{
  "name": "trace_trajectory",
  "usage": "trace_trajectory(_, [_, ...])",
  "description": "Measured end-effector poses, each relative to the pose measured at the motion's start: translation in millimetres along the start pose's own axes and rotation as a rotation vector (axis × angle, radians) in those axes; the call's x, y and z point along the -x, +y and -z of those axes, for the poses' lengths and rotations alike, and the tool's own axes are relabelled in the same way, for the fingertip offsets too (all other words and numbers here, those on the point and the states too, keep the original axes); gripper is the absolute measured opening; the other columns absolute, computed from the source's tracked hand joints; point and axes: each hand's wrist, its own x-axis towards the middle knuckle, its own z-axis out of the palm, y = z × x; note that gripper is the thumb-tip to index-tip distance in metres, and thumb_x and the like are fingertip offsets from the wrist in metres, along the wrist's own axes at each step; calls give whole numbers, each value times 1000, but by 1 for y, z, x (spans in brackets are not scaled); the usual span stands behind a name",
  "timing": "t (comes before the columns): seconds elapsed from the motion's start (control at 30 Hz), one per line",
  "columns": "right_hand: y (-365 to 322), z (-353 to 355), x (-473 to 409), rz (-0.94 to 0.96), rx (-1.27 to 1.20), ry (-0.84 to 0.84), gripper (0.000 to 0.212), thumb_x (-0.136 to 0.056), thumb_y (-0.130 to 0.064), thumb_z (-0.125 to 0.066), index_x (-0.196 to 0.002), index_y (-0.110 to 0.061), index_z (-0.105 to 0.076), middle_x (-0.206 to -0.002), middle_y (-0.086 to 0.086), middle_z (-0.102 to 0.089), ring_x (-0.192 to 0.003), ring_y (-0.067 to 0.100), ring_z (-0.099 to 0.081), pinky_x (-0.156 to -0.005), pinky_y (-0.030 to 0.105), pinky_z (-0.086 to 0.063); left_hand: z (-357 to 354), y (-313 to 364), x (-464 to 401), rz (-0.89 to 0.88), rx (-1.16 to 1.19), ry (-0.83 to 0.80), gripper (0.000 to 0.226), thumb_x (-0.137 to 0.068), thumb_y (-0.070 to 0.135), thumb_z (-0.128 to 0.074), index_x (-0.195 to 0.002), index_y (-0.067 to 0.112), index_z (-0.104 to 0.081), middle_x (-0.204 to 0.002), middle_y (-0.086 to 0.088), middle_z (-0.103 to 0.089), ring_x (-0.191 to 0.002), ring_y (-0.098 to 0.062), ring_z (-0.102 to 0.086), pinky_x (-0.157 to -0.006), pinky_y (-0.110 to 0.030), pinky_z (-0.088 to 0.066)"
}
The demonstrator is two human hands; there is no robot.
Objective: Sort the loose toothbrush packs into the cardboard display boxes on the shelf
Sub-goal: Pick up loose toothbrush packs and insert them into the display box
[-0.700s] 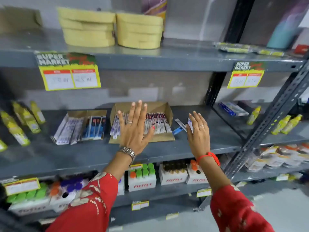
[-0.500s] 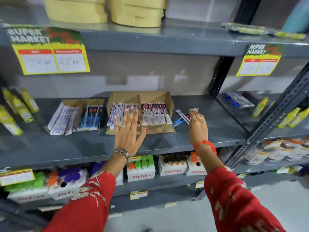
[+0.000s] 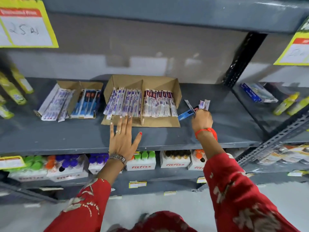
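Toothbrush packs (image 3: 197, 107) lie loose on the grey shelf (image 3: 217, 118), just right of the larger of two cardboard display boxes (image 3: 142, 99); the smaller box (image 3: 70, 101) sits further left (each has two compartments). The left hand (image 3: 122, 139) lies flat, fingers spread, fingertips at the larger box's front. The right hand (image 3: 201, 120) reaches forward, its grip pinching the loose packs.

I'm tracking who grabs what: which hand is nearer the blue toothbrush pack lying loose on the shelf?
The right hand: its fingers are at the blue toothbrush pack, beside the big cardboard box. The left hand is spread open at the box's front left, well apart.
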Motion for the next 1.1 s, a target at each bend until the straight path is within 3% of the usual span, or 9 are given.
trace_trajectory(0.23, [-4,16,5,-154,-347,161,17,-86,-8,-53,-88,0,-68,-89,29,-67,-75,41,-57,-63,35,-45,6,0,-2,-28,132,41,70,-87,55,-20,-143,14,-12,-152,-8,-19,-139,-18,-14,-114,-48,-3])
trace_trajectory(0.37, [-22,30,38,-173,-677,185,14,-84,-9,-63,-91,-3,-73,-92,21,-74,-82,32,-66,-68,20,-46,34,21,-15,-8,559,194,55,-87,39,-40,-135,13,-35,-140,-7,-43,-126,-19,-40,-100,-34,-35])
trace_trajectory(0.47, [-54,38,65,-165,-1053,-51,16,-83,1,-65,-97,5,-69,-98,19,-71,-86,21,-63,-81,20,-53,59,45,-43,55,1100,17,34,-91,20,-46,-125,14,-47,-124,-4,-53,-112,-24,-54,-85,-24,-46])
trace_trajectory(0.53, [-75,41,78,-179,-1252,-186,22,-82,6,-64,-103,13,-63,-109,26,-66,-92,22,-59,-82,29,-52,76,56,-65,171,1413,-183,35,-92,26,-42,-122,10,-50,-128,-8,-52,-116,-27,-51,-92,-30,-42])
trace_trajectory(0.63, [-95,41,91,-193,-1366,-293,15,-82,3,-64,-97,7,-65,-105,24,-67,-88,21,-60,-82,31,-50,86,58,-82,235,1487,-255,42,-93,34,-37,-124,8,-49,-133,-11,-50,-111,-18,-47,-92,-29,-36])
trace_trajectory(0.7, [-105,41,95,-187,-1434,-330,12,-82,4,-64,-93,1,-67,-91,14,-68,-79,18,-61,-79,29,-51,94,54,-86,294,1665,-300,46,-93,35,-31,-125,5,-45,-123,-15,-55,-96,-19,-48,-78,-28,-39])
trace_trajectory(0.77, [-111,41,96,-198,-1492,-332,21,-80,5,-65,-102,7,-64,-83,9,-67,-77,17,-62,-81,30,-51,100,46,-89,299,1879,-375,55,-85,46,-32,-119,5,-48,-108,-11,-57,-91,-19,-52,-79,-30,-41])
trace_trajectory(0.93, [-119,46,95,-181,-1509,-332,16,-81,-1,-67,-79,-16,-68,-72,-3,-70,-73,13,-61,-67,27,-48,115,34,-100,169,2087,-429,64,-80,55,-33,-116,6,-54,-110,-11,-63,-100,-21,-59,-91,-37,-44])
trace_trajectory(1.1, [-125,50,94,-138,-1525,-340,19,-82,-1,-66,-75,-19,-68,-61,-11,-73,-67,6,-65,-66,26,-50,125,29,-102,81,2111,-482,62,-81,55,-34,-116,9,-56,-115,-10,-64,-107,-21,-58,-94,-37,-44])
